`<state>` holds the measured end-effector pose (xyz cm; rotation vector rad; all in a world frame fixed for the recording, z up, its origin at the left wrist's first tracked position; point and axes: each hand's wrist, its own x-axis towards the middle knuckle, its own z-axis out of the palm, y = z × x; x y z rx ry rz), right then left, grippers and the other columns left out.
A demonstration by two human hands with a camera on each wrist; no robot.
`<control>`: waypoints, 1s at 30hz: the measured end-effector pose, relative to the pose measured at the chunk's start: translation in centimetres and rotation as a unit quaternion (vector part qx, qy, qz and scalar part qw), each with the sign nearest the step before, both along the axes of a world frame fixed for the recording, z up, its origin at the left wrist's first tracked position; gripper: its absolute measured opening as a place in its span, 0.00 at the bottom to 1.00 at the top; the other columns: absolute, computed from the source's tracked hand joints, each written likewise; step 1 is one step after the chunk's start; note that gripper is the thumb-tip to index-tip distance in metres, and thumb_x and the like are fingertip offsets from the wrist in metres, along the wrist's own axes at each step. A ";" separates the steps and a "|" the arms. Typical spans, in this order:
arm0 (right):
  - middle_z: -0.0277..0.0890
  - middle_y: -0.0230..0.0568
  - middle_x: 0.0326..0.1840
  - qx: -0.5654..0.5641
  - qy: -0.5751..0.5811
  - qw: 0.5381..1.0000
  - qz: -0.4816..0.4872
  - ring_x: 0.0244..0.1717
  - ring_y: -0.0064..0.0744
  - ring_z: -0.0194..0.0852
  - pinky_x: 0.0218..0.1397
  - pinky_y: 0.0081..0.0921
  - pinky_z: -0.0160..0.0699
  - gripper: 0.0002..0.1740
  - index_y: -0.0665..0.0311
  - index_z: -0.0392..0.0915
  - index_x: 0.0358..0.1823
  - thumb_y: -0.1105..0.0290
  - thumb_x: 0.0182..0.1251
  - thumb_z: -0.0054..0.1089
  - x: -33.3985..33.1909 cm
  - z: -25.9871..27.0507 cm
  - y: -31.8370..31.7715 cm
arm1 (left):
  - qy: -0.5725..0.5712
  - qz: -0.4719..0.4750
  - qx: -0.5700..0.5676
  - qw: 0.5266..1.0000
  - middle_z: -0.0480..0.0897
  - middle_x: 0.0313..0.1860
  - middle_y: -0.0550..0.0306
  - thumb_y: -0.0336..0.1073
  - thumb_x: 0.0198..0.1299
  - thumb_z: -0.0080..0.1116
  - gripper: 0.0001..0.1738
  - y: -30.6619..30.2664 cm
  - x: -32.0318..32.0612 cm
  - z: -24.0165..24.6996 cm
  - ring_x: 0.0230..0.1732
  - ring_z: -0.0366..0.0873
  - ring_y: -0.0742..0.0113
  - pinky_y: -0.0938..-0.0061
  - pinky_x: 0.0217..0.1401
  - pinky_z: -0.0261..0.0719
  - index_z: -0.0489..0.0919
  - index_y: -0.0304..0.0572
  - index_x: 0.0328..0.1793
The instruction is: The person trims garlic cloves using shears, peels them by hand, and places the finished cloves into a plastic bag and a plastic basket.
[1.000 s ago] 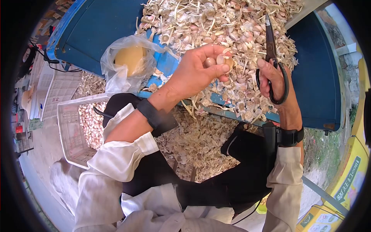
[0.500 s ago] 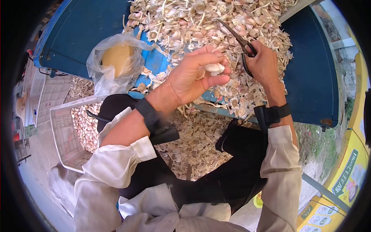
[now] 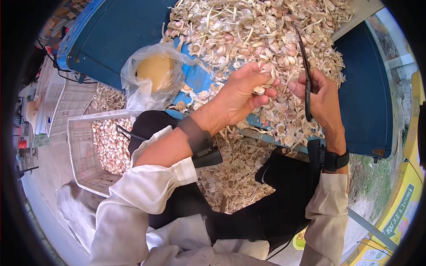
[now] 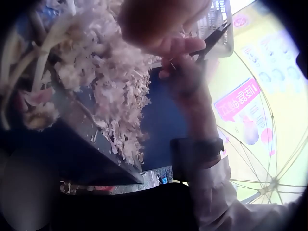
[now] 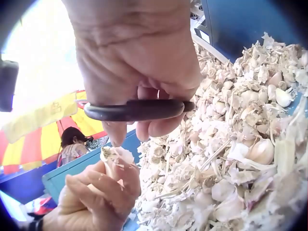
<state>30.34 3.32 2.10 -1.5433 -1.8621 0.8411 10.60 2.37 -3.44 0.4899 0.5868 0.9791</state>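
Note:
My left hand [image 3: 237,95] holds garlic cloves [image 3: 267,79] between thumb and curled fingers, over the front of a garlic heap. In the right wrist view the garlic [image 5: 117,158] shows pale papery skin above the left hand's fingers [image 5: 98,190]. Just to the right, my right hand [image 3: 325,96] grips dark scissors [image 3: 304,62] by the handle loops, blades pointing up and away, seen edge-on. The right wrist view has the black handle [image 5: 134,110] across the right hand's fingers, close above the garlic. The scissors [image 4: 214,39] also show in the left wrist view.
Loose cloves, skins and stalks form a big heap [image 3: 248,31] on the blue table [image 3: 104,40]. A clear plastic bag [image 3: 133,86] with a yellowish round thing sits left. At lower left a white crate [image 3: 82,168] contains cloves. Husks [image 3: 239,177] cover the ground between the knees.
The scissors swung in toward the left hand half a second ago, and are now back to the right, turned edge-on. The left hand has turned and its fingers have re-gripped the garlic.

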 end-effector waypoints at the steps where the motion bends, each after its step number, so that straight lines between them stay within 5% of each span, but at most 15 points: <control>1: 0.72 0.33 0.21 -0.003 -0.078 0.997 -0.011 0.25 0.22 0.68 0.29 0.24 0.68 0.25 0.67 0.74 0.27 0.52 0.48 0.75 0.0 0.2 -0.5 | -0.007 0.033 -0.016 0.999 0.78 0.46 0.55 0.35 0.65 0.55 0.15 -0.1 0.0 0.3 0.37 0.80 0.73 0.87 0.30 0.82 0.70 0.41 0.56; 2: 0.67 0.36 0.17 0.022 -0.130 0.991 -0.006 0.21 0.27 0.65 0.25 0.28 0.64 0.31 0.67 0.70 0.24 0.45 0.46 0.74 -0.4 0.6 -1.2 | -0.019 0.075 -0.043 0.996 0.79 0.48 0.54 0.34 0.65 0.54 0.15 -0.3 0.1 0.4 0.40 0.82 0.69 0.87 0.28 0.82 0.70 0.41 0.56; 10: 0.70 0.43 0.14 0.046 -0.253 0.966 0.010 0.16 0.44 0.64 0.24 0.36 0.67 0.32 0.68 0.72 0.22 0.43 0.46 0.73 -1.4 -0.3 -2.9 | 0.069 0.134 0.056 0.987 0.78 0.44 0.55 0.36 0.67 0.52 0.16 -0.5 0.5 -0.2 0.37 0.81 0.70 0.83 0.26 0.77 0.68 0.39 0.56; 19: 0.65 0.41 0.10 -0.015 -0.225 0.973 0.053 0.13 0.32 0.62 0.20 0.31 0.62 0.31 0.67 0.73 0.16 0.44 0.52 0.69 -1.2 1.1 -2.6 | 0.099 0.178 0.120 0.972 0.79 0.40 0.56 0.39 0.67 0.53 0.15 -0.4 0.7 -0.6 0.31 0.75 0.75 0.82 0.25 0.74 0.69 0.40 0.54; 21: 0.64 0.36 0.08 -0.126 -0.091 0.987 0.047 0.11 0.26 0.61 0.17 0.26 0.59 0.31 0.65 0.72 0.14 0.44 0.54 0.68 -1.0 0.6 -2.6 | 0.072 0.184 0.124 0.972 0.79 0.36 0.53 0.37 0.67 0.53 0.18 -0.2 0.6 -0.5 0.28 0.74 0.74 0.80 0.24 0.76 0.68 0.34 0.57; 25: 0.61 0.28 0.08 -0.208 0.078 0.972 0.081 0.08 0.18 0.59 0.13 0.17 0.54 0.31 0.62 0.68 0.12 0.44 0.62 0.60 -1.3 0.8 -3.4 | 0.004 0.184 0.110 0.977 0.80 0.35 0.54 0.38 0.67 0.54 0.11 0.0 0.2 0.4 0.27 0.75 0.76 0.82 0.25 0.75 0.73 0.39 0.48; 30: 0.61 0.27 0.06 -0.196 0.069 0.978 0.033 0.09 0.17 0.60 0.13 0.17 0.55 0.31 0.64 0.73 0.12 0.43 0.58 0.64 -3.2 2.0 -2.6 | 0.010 0.176 0.107 0.978 0.80 0.39 0.56 0.43 0.68 0.54 0.13 0.1 0.0 0.7 0.33 0.77 0.77 0.85 0.25 0.74 0.73 0.43 0.50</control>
